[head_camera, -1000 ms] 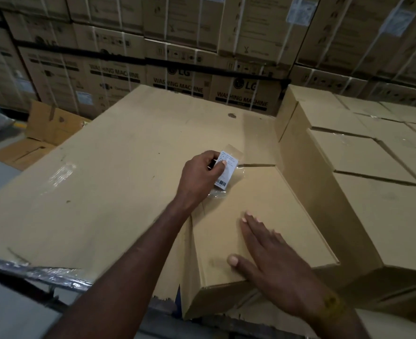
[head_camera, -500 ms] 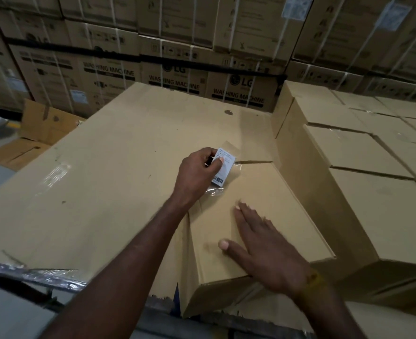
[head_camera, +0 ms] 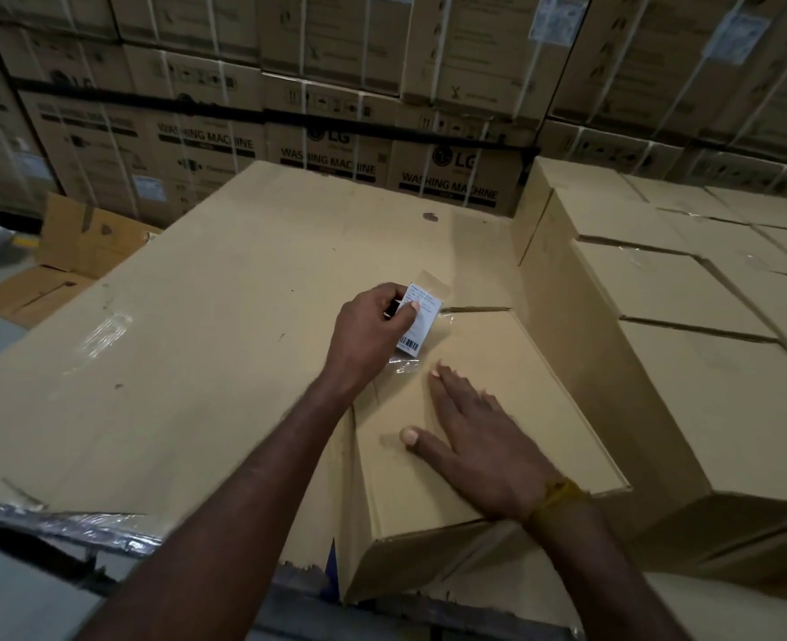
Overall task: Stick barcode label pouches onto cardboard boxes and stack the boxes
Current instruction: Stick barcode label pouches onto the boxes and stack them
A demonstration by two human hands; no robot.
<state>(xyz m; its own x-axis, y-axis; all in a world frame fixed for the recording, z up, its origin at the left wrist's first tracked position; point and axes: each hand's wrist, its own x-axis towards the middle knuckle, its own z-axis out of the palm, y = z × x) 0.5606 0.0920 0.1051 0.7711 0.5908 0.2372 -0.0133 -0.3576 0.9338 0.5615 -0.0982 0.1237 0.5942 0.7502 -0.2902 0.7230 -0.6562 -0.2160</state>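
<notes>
A plain cardboard box (head_camera: 521, 377) lies in front of me, wedged between a big flat carton and a row of boxes. My left hand (head_camera: 368, 335) pinches a clear barcode label pouch (head_camera: 421, 321) with a white barcode slip inside, held over the box's far left corner. The pouch's lower clear edge touches the box top. My right hand (head_camera: 479, 441) lies flat on the box lid with fingers spread, pressing it down.
A large flat carton (head_camera: 188, 344) spreads to the left at about the same height. Several plain boxes (head_camera: 687, 289) stand in rows on the right. Stacked washing machine cartons (head_camera: 336, 131) wall off the back. Loose cardboard (head_camera: 82, 242) lies on the floor at left.
Both hands stay in nearly the same place on the box. The view has shifted slightly; my right hand has slid a little toward the pouch.
</notes>
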